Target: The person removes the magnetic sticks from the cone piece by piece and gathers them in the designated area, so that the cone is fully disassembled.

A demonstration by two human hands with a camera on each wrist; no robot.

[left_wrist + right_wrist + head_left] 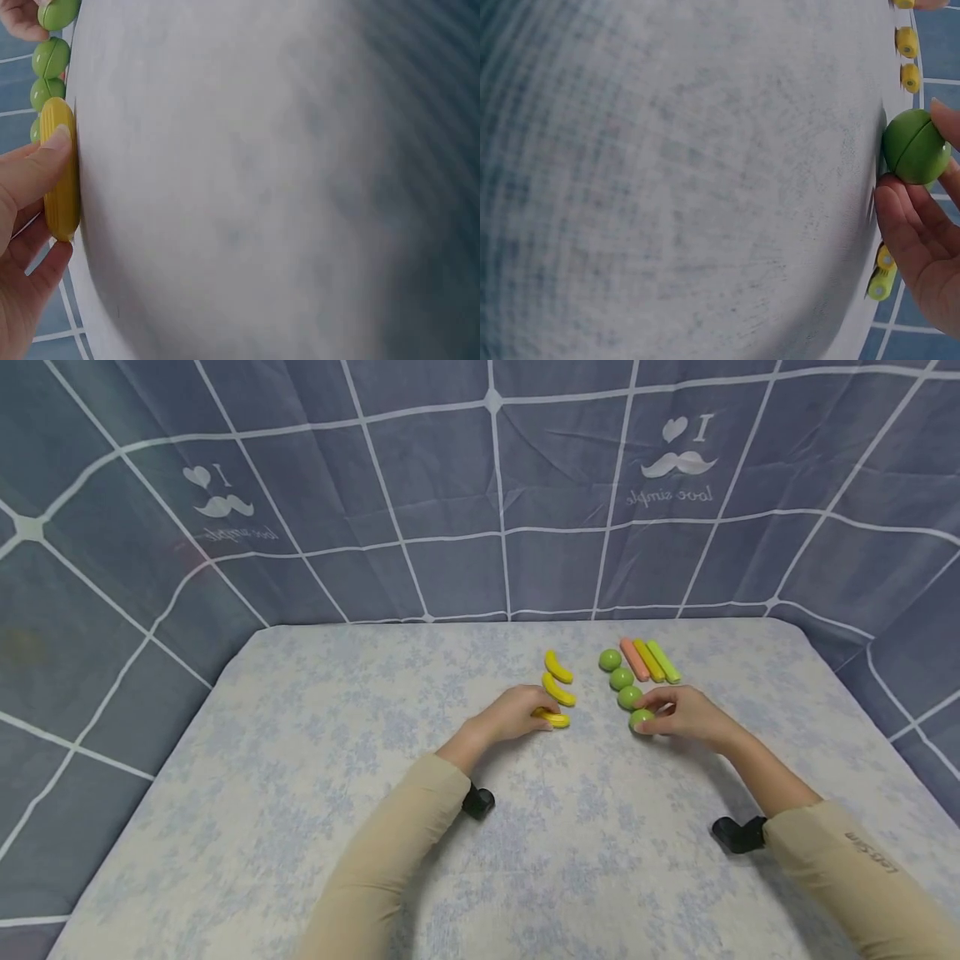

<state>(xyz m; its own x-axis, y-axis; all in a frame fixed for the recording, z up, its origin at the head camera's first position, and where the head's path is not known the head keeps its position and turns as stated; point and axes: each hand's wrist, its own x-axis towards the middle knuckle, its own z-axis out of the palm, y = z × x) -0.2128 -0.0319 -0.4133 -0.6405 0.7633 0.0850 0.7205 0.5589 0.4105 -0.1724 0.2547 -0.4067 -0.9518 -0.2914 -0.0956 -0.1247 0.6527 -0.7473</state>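
My left hand (517, 712) pinches a yellow toy banana (556, 720) at the near end of a short column of bananas. Its thumb lies along the ridged yellow side in the left wrist view. Beyond it on the table are two more toy bananas, a middle one (558, 690) and a far one (558, 667). On the other side, my right hand (686, 717) grips the nearest green ball (641, 720) between thumb and fingers. A groove runs across this ball (916, 147) in the right wrist view. Several matching green balls (621, 678) stretch away from it in a slanting row.
Behind the right hand lie an orange stick (634, 659), a yellow stick (649, 661) and a lime-green stick (663, 662), side by side. A pale floral cloth covers the table (300, 735). A blue-grey checked curtain (450, 485) hangs behind the far edge.
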